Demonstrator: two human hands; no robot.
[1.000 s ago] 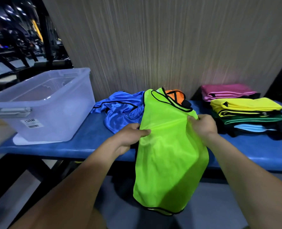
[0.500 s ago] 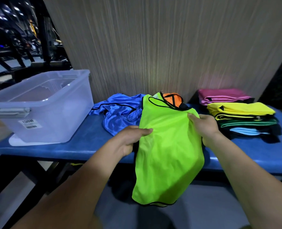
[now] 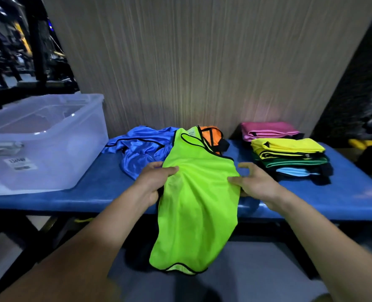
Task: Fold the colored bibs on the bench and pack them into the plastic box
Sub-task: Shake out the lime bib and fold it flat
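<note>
A neon green bib [image 3: 197, 199] with black trim lies lengthwise over the front edge of the blue bench [image 3: 93, 192], its lower half hanging down. My left hand [image 3: 156, 179] pinches its left edge. My right hand [image 3: 252, 182] grips its right edge with the thumb, the fingers spread above. A crumpled blue bib [image 3: 143, 149] and an orange bib [image 3: 212, 136] lie behind it. A clear plastic box [image 3: 43, 140] stands open at the bench's left end, and I see no bib in it.
A stack of folded bibs sits at the right: pink [image 3: 267, 130], yellow [image 3: 287, 147], green [image 3: 294, 161] and light blue [image 3: 294, 171]. A striped wall panel [image 3: 202, 62] rises right behind the bench. Gym equipment [image 3: 34, 62] stands far left.
Both hands have slid down the green bib's sides toward the bench's front edge. My right hand's fingers have spread apart. The bib now lies flatter on the bench.
</note>
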